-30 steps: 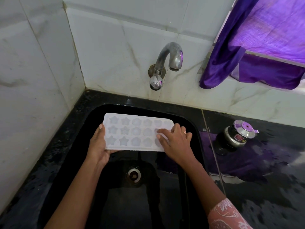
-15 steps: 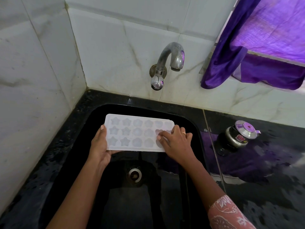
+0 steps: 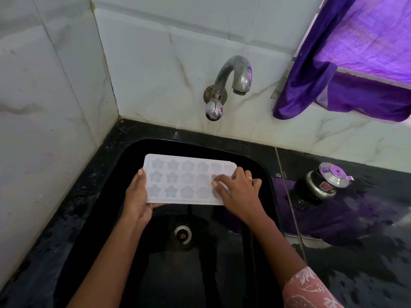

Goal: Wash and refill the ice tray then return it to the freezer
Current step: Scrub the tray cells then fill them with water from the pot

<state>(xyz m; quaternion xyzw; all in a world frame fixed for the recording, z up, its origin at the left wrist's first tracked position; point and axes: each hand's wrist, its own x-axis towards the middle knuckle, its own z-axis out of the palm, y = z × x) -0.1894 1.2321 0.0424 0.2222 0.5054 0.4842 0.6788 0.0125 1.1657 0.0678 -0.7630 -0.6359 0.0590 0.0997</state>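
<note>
Essentially, nothing has moved in the last second. Nearest the camera, the round metal drain (image 3: 182, 234) sits in the floor of the black stone sink (image 3: 200, 274). Just beyond the drain, the left hand (image 3: 138, 196) grasps the left end of the white plastic ice tray (image 3: 182, 178), with the thumb on top and the fingers beneath. The right hand (image 3: 239, 192) lies over the tray's right end, its bent fingers (image 3: 216, 182) pressing on the end cells. Whether it also clasps the edge cannot be told.

The tray is held level above the basin with its cells up, and the star and round moulds look empty. Farther beyond the drain, the curved steel wall tap (image 3: 231, 78) shows no running water. Right of the drain, a small steel pressure cooker (image 3: 322, 185) stands on the counter.

Finding: the tray and both hands keep their positions of a second ago, and only the right fingertips have shifted slightly. Judgement: washing is still at the hand-rubbing stage, with rinse, refill and freezer return outstanding.
</note>
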